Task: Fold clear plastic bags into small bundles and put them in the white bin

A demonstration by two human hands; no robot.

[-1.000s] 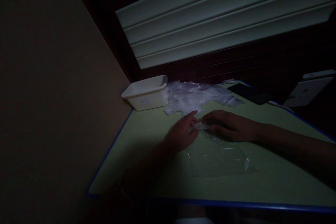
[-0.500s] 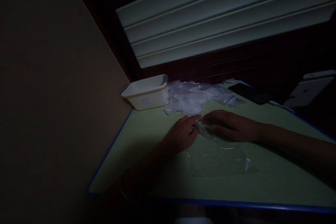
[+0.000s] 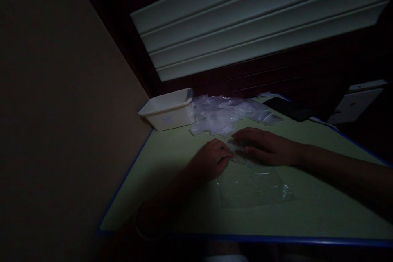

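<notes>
Clear bag (image 3: 256,182) lies on the green table (image 3: 166,147), its top less bunched than before, with the left hand (image 3: 211,159) half curled and the right hand (image 3: 270,147) loosely bent there, but I can't tell if they pinch.

Left hand (image 3: 211,159), fingers bent and drawn together, band at wrist, forearm angled up from lower left; right hand (image 3: 265,146), palm down, fingers reaching left, bare forearm extending from right; fingertips near each other.
</notes>
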